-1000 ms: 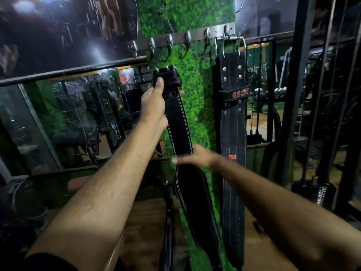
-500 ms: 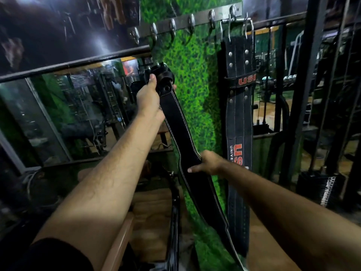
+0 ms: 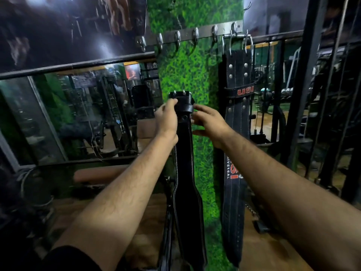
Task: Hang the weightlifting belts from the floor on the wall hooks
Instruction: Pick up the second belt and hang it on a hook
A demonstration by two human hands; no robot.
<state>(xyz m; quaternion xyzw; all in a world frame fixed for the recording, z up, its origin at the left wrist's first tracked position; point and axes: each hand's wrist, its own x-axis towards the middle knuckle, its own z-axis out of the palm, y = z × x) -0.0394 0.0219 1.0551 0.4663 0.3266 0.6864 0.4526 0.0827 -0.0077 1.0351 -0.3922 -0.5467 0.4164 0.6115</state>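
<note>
1. Weightlifting belt (image 3: 184, 165), the plain black one, is what's being handled in the head view (the only view). It hangs straight down from the fingers, buckle end (image 3: 181, 98) up top, and the wide back part flares out well below the wrists.
2. Left hand (image 3: 167, 119): fingers (image 3: 172, 104) curled around the left edge of the strap right under the buckle, so that hand carries the weight.
3. Right hand (image 3: 210, 122): fingers (image 3: 197, 109) are spread and only half bent, tips at the right edge of the keeper loop. Looks like touching or steadying, I can't say it's a real grip.
4. Step in hand, as I read it: belt is off the floor and getting squared up below the hook rail (image 3: 195, 35), not hung yet.
5. Next move calls for lifting the buckle well above where the fingers are now and dropping its metal frame over a free hook (image 3: 195, 39). Several hooks up and left of the fingers look empty.
6. Around it: a second belt with red USI lettering (image 3: 236, 118) already hangs off the rightmost hooks, just right of the right fingers. Green turf panel (image 3: 185, 75) behind, mirror (image 3: 88, 114) off to the left.
7. What might get in the way: the hung belt is close, so the buckle could snag it if it drifts right. Also a long, heavy tail that'll probably swing.
</note>
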